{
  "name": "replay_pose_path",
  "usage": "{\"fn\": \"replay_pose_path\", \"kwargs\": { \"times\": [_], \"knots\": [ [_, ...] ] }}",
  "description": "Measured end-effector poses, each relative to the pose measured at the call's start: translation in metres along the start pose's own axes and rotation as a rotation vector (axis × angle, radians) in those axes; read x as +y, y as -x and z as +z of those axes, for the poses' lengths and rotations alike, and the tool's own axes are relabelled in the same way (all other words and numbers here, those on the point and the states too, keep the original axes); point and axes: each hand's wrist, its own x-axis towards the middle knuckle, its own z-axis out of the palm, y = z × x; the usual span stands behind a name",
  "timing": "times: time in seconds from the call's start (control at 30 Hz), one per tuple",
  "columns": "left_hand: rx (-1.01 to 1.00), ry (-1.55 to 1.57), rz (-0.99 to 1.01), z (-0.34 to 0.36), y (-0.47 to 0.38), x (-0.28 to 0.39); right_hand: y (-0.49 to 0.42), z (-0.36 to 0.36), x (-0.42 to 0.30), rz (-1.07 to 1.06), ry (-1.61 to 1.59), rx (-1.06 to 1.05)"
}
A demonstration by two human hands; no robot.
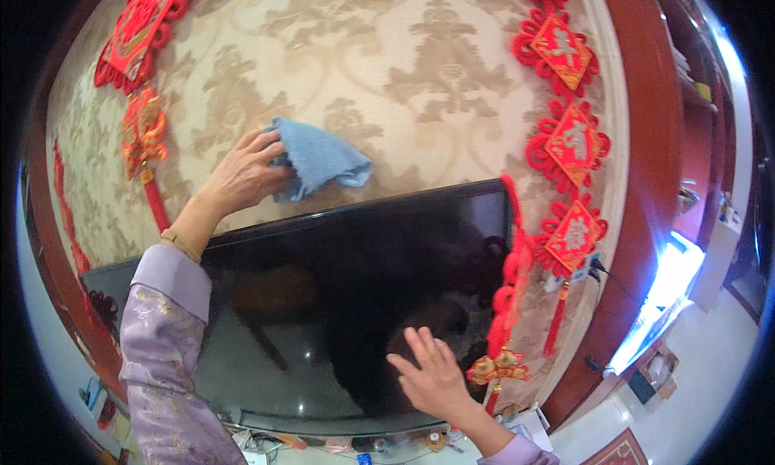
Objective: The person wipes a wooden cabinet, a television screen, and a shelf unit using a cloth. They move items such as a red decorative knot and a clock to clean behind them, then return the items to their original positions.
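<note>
My left hand (251, 168) grips a light blue cloth (321, 156) just above the top edge of a flat-screen television (351, 295). The cloth hangs in loose folds in front of patterned beige wallpaper (448, 71); whether it presses on the wall I cannot tell. Lower down, my right hand (433, 374) is empty, its fingers spread before the dark screen near the lower right. Contact between those fingers and the glass is unclear. A red hanging ornament (508, 271) drapes over the television's right edge, beside my right hand.
Red knotted decorations hang on the wall at left (144, 132) and right (569, 144). Black plugs (596, 270) sit in a wall socket at right. Below the screen, a white surface holds small items, including an orange-coloured bottle (435, 441). Dark red wood trim (636, 132) frames the wall.
</note>
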Motion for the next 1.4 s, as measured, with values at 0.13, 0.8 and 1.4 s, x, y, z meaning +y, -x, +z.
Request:
{"fn": "replay_pose_path", "kwargs": {
  "times": [0.13,0.8,1.4],
  "knots": [
    [-0.053,-0.095,-0.131,-0.006,0.097,-0.024,0.000,0.010,-0.002,0.008,0.098,0.013],
    [0.767,1.387,-0.903,-0.057,0.167,0.016,-0.033,-0.012,-0.072,0.141,-0.443,0.223],
    [0.636,0.405,-0.506,-0.039,-0.201,0.246,0.018,-0.180,0.054,0.538,-0.763,1.226]
  ]
}}
